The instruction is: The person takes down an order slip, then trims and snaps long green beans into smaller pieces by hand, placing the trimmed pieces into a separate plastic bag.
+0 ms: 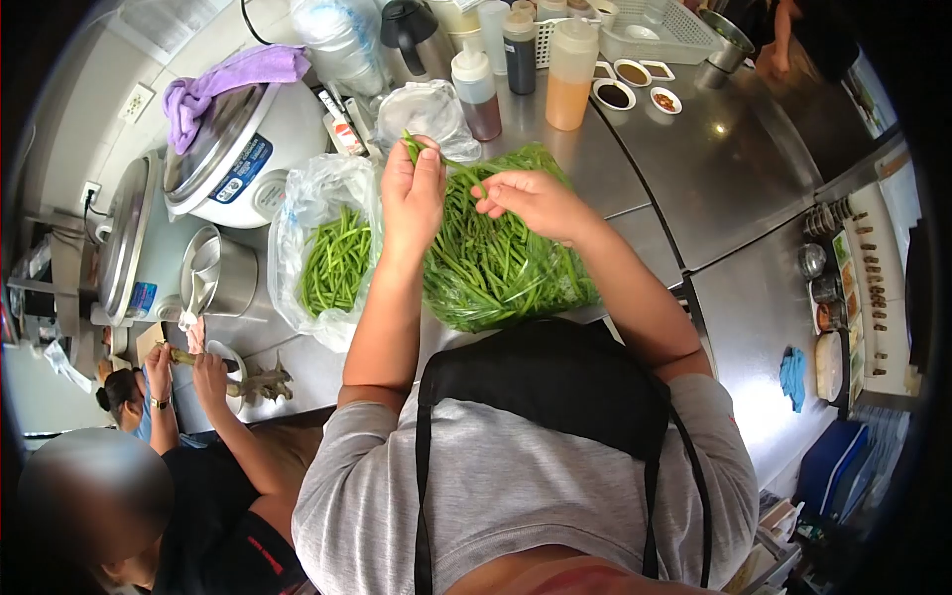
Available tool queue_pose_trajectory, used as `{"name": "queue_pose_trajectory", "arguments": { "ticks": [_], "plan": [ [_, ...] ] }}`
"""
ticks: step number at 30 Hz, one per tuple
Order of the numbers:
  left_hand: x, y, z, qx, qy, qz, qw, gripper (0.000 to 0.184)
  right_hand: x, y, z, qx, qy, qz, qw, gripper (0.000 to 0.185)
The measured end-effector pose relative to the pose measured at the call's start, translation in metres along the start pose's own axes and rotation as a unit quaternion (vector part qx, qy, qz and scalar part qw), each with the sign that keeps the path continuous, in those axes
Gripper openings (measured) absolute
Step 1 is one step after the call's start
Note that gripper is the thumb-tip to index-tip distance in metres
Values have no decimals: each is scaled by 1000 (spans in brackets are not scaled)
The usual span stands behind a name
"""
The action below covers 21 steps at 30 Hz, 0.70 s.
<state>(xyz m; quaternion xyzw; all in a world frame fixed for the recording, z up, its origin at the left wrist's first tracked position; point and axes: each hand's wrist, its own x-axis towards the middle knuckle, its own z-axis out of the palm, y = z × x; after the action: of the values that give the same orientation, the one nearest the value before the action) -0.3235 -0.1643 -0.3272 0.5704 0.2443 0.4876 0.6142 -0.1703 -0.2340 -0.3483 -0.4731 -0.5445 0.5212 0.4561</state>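
Observation:
My left hand [413,193] is closed around green beans, whose tips poke out above the fingers. Pinched between thumb and fingers, the end of a long green bean [458,167] is in my right hand [533,203]; it stretches across toward the left hand. Both hands are above a large clear plastic bag [476,315] heaped with long green beans [486,253]. Left of it stands a white plastic bag [288,283], opened wide, with cut or snapped bean pieces [337,260] inside.
Sauce bottles [572,74] and small sauce dishes [615,94] stand behind the bags. Rice cookers [233,164] and a metal pot [223,273] are at the left. A co-worker [213,476] at lower left handles a root-like item [263,384]. A blue cloth [792,379] lies far right.

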Motion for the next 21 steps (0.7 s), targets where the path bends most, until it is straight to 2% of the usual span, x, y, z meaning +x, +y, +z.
{"name": "queue_pose_trajectory", "arguments": {
  "ticks": [2, 5, 8, 11, 14, 15, 16, 17, 18, 20, 21],
  "plan": [
    [0, 5, 5, -47, 6, -5, 999, 5, -1, -5, 1, 84, -32, 8, 996, 23],
    [-1, 9, 9, -73, 28, 12, 997, 6, -2, -12, 0, 113, -27, -4, 993, 21],
    [-2, 3, 4, 26, -28, 67, 997, 8, 4, -11, 2, -21, 55, -5, 998, 20],
    [-11, 4, 12, 72, -54, 158, 983, 10, 10, -13, 2, 112, 99, -5, 989, 19],
    [-15, 5, 8, 21, -21, 178, 984, 11, 19, -9, -5, 229, 180, -3, 957, 18],
    [-15, 5, 1, -1, -19, 160, 987, 10, 19, -10, -6, 57, 153, 19, 986, 16],
    [-12, 6, -1, -11, 20, 140, 990, 10, 19, -12, -7, -117, 121, 40, 985, 15],
    [-9, 6, -2, -21, 61, 118, 991, 10, 18, -13, -6, -287, 84, 60, 952, 13],
    [-8, 7, -4, -31, 101, 96, 990, 9, 15, -11, 0, -359, 82, 0, 930, 12],
    [-7, 9, -6, -102, 72, 54, 991, 9, 11, -7, 17, -493, 78, -124, 858, 11],
    [-6, 7, -9, -116, 56, 39, 991, 9, 12, 2, 22, -495, 63, -159, 852, 7]
  ]
}}
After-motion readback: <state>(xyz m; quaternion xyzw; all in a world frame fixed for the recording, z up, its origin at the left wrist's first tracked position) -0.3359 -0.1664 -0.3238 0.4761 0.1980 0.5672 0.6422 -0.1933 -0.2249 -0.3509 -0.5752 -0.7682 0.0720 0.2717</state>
